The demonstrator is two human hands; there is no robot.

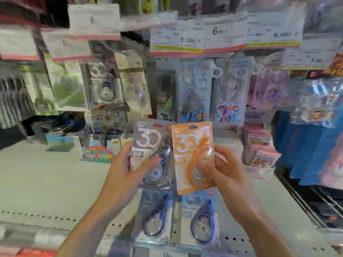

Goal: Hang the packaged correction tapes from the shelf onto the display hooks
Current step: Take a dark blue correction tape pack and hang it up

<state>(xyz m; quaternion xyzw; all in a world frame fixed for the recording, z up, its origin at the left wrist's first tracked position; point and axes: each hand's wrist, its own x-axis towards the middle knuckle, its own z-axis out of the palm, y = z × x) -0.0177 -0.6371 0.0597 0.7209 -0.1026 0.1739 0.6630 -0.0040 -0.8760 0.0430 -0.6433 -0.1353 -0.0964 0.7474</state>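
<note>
Grey correction tape pack (150,154), upright, big "30". Orange pack (194,156) just right of it, upright, edges overlapping. Two blue packs (155,216) flat on the shelf (46,182) below the grey pack.

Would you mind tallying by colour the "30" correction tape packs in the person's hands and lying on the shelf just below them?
Grey pack, held in the left hand: 1
Orange pack, held in the right hand: 1
Blue packs on the shelf, one beside the other: 2
Total: 4
</note>
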